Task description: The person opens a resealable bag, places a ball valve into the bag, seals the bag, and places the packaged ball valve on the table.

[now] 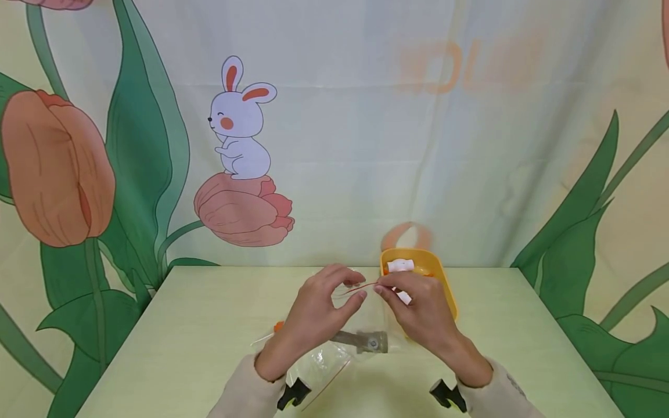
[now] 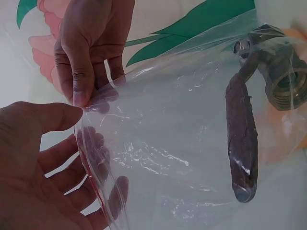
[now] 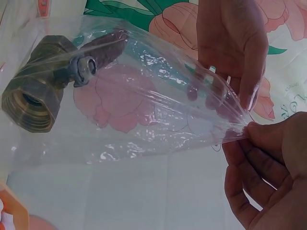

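A clear zip bag [image 2: 158,143] with a red strip along its mouth hangs between both hands. Inside it is a brass valve [image 3: 41,91] with a dark lever handle [image 2: 242,139]. My right hand [image 1: 425,307] pinches one corner of the bag's mouth between thumb and forefinger. Beside that corner, the thumb of my left hand [image 1: 319,305] lies at the edge, while its spread fingers show through the film behind the bag. In the head view the valve appears below and between the hands, seen through the plastic.
Behind the right hand stands a yellow bin [image 1: 413,251] holding white pieces [image 1: 400,265] and orange bits. Another clear bag [image 1: 319,363] with a red line lies on the table [image 1: 172,348] under the left forearm, with something orange [image 1: 279,326] near it. A printed curtain [image 1: 340,145] hangs behind the table.
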Demonstrator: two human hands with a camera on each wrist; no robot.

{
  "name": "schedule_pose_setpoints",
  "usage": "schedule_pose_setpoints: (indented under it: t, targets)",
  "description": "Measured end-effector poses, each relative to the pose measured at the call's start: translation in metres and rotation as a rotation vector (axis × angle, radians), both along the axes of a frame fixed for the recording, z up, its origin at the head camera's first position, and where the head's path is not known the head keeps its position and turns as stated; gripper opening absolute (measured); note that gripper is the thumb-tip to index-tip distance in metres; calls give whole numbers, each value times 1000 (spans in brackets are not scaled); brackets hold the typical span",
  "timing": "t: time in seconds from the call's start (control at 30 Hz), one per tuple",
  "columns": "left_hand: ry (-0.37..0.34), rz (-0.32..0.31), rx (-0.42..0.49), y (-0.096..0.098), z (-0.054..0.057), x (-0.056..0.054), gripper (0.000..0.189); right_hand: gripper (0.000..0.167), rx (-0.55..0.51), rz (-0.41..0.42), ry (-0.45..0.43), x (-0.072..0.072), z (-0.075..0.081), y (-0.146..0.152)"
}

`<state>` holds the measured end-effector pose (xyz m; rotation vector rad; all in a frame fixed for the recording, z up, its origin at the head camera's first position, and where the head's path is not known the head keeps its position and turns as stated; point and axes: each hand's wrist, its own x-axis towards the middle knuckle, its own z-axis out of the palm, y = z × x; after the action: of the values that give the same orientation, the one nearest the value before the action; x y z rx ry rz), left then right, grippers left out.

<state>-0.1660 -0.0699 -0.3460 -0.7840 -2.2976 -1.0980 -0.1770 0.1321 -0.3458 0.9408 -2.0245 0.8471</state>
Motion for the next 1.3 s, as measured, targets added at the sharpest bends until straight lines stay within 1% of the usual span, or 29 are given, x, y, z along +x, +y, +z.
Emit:
schedule_pose_setpoints:
  t: [0.2,0.33,0.47,0.73,0.93,1.0,1.17,1.3]
  targets:
    - [-16,-40,32,2,-2,-3,3,14,-3,2,-19,1,-1,0]
    - [-51,-50,31,4,-2,-3,5,14,-10,11,-17,0,-1,0]
    - [-62,-61,29,6,-1,-2,3,15,-16,14,-20,1,0,1]
    - [-40,-65,35,9,-4,-1,1,14,-10,-5,-19,2,-2,4]
    - [-51,-45,56,7,-4,-1,7,15,-27,17,-5,1,-1,5]
    - [-48,-43,60,6,-5,-1,6,16,-37,28,4,1,-1,5]
    - [-6,-42,63,7,-8,-1,3,17,-44,32,21,1,-2,5]
    - [28,-19,49,7,-10,-1,3,18,-39,16,17,1,-2,4]
